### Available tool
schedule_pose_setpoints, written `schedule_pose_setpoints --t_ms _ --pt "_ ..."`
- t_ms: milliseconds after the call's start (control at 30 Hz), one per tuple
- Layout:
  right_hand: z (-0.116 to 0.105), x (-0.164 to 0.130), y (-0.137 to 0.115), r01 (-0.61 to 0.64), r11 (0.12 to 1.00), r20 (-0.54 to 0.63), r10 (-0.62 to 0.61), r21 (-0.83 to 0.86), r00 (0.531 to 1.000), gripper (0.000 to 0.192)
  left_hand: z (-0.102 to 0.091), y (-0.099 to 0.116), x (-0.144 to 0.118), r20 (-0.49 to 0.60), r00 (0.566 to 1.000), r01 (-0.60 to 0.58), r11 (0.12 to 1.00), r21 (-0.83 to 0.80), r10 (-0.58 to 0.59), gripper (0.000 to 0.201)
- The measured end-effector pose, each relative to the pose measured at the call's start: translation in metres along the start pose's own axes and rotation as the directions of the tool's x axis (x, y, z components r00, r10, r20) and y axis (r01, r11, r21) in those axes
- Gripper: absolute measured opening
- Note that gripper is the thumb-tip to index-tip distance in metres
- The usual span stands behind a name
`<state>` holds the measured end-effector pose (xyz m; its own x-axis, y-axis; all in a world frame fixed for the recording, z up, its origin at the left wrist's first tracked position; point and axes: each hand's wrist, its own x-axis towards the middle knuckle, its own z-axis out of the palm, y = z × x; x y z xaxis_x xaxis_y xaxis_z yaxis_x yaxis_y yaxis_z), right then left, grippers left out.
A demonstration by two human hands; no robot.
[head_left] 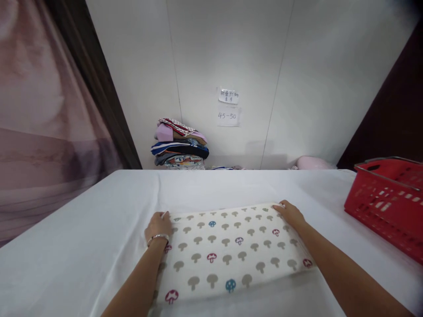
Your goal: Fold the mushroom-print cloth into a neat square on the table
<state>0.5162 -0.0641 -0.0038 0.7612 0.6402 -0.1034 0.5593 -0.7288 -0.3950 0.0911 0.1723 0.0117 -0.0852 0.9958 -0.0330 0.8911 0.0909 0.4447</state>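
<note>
I am pinching the far corners of the mushroom-print cloth [236, 253], my left grip [158, 226] and right grip [291, 214] both nearly closed, while it is lying on the white table [109, 207].

One head-worn view, facing forward and down.
It looks from close above the white rectangular mushroom-print fabric [220, 246] at lower centre, across the white cloth-covered table [82, 246], to the pale panelled wall [228, 44] at upper centre.

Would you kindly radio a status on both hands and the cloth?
Left hand holding far left corner; right hand, far right corner. Mushroom-print cloth spread between them over white table. Red basket at right, apart from cloth.
</note>
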Motion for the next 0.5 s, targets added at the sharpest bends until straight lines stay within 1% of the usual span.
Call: schedule_pose_setpoints --t_ms 133,333,400,500 --pt "0.0032 -0.0052 -0.0037 -0.001 0.999 -0.029 0.0 -0.038 1.0 0.05 -0.0003 -0.0004 0.0011 0.021 1.0 0.007 1.0 0.022 -0.007 0.042" --pt "0.0032 -0.0083 -0.01 -0.003 0.995 -0.029 0.0 -0.101 1.0 0.057 -0.0007 -0.0003 0.0012 0.033 0.999 -0.004 0.999 0.033 0.003 0.043" --pt "0.001 -0.0071 -0.0096 -0.01 0.998 -0.027 0.009 -0.068 1.0 0.064 -0.0001 -0.0008 0.0019 0.026 1.0 -0.003 1.0 0.03 0.002 0.042" --pt "-0.0026 -0.0076 -0.0029 -0.022 0.999 -0.001 0.022 0.043 1.0 0.078 0.0012 -0.002 0.0035 0.017 1.0 -0.012 1.0 0.028 0.012 0.042"
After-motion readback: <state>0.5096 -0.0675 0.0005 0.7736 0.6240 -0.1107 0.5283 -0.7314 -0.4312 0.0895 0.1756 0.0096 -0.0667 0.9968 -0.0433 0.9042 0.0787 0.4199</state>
